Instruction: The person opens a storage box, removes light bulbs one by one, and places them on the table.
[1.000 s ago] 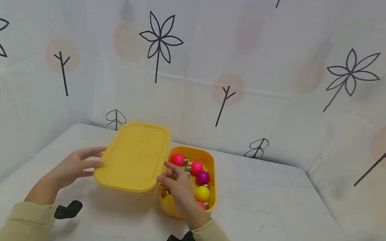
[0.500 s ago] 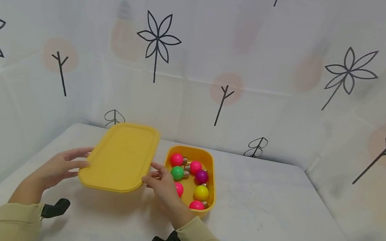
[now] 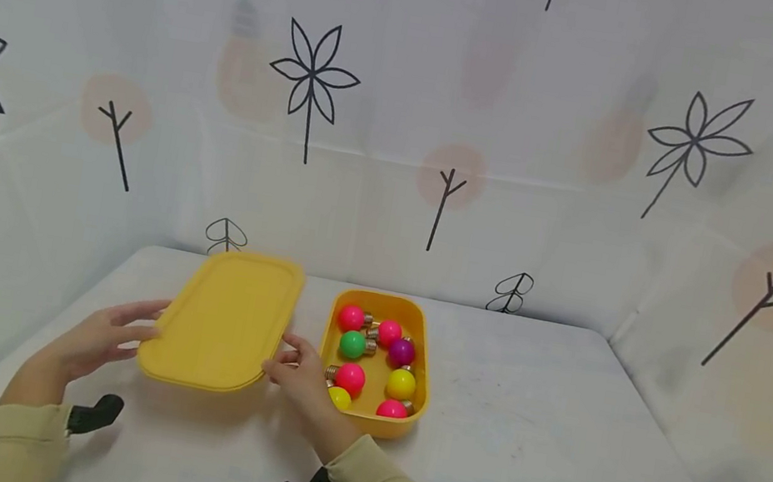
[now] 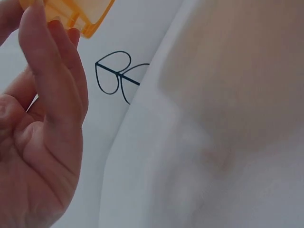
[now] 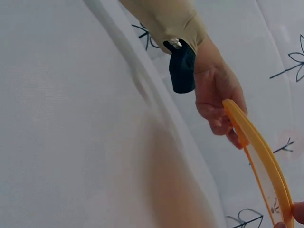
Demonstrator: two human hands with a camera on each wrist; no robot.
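Observation:
Both hands hold a yellow rectangular lid (image 3: 222, 320) with rounded corners, raised above the table and tilted, its shadow below it. My left hand (image 3: 89, 346) pinches its left edge between thumb and fingers; the left wrist view shows that hand (image 4: 52, 118) under a corner of the lid (image 4: 92, 16). On the opposite edge my right hand (image 3: 304, 386) pinches the rim. In the right wrist view, only fingertips of the right hand (image 5: 298, 212) show. Right of the lid stands an open yellow box (image 3: 369, 422) holding several bulbs, among them a green bulb (image 3: 351, 344) and a purple bulb (image 3: 402, 352).
The white table (image 3: 523, 431) stretches right of the box and toward the front. A white cloth backdrop (image 3: 395, 91) with line-drawn flowers rises behind the table and at its sides. Dark wrist cameras stick out from both sleeves.
Both hands have carried the lid leftward and slightly down, away from the box. Bulbs formerly covered by the right hand now show. The box has stayed in place.

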